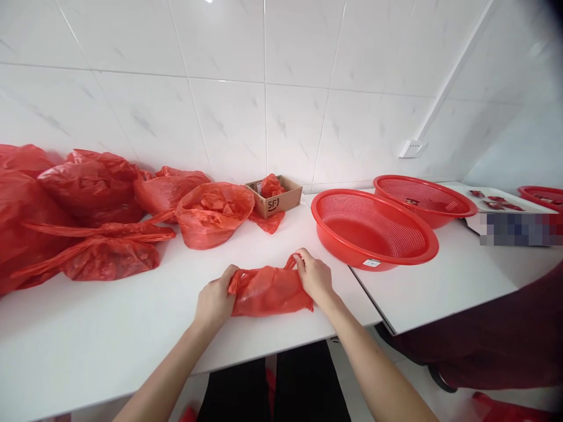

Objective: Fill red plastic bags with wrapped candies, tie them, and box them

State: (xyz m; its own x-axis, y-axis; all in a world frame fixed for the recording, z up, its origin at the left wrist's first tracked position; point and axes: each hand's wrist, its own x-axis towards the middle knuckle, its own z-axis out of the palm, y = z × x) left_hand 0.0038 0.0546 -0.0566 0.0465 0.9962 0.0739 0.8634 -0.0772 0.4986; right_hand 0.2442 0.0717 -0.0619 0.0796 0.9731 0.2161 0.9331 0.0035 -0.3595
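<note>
A red plastic bag (272,291) lies low on the white table in front of me, with something inside that I cannot make out. My left hand (216,298) is closed on the bag's left end, where a handle bunches up. At the other end, my right hand (313,274) pinches the right handle loop between thumb and fingers. The bag's middle rests on the table between both hands.
Left along the wall stand several filled red bags (101,187) and an open bag (215,214). Behind is a small cardboard box (285,202). Two red plastic baskets (373,228) stand right; beyond them sits a white tray (528,202). A person in dark red clothing (497,334) is close by.
</note>
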